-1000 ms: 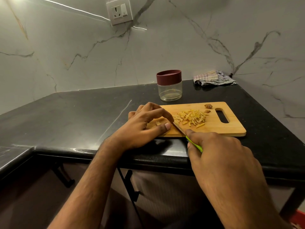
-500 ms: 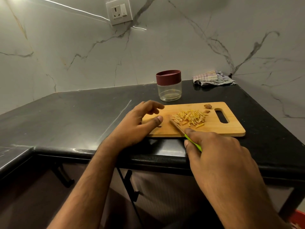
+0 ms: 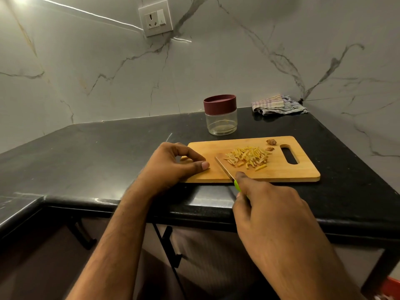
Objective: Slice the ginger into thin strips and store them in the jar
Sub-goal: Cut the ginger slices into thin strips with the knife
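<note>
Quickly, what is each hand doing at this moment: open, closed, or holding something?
Left hand: fingers curled, pinching a small ginger piece on the cutting board.
Right hand: grips the knife, blade beside the ginger strips.

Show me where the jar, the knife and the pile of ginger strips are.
jar [image 3: 220,124]: head view, on its clear glass wall.
knife [image 3: 224,167]: head view, on the flat of its blade.
ginger strips [image 3: 249,158]: head view, middle of the pile.
</note>
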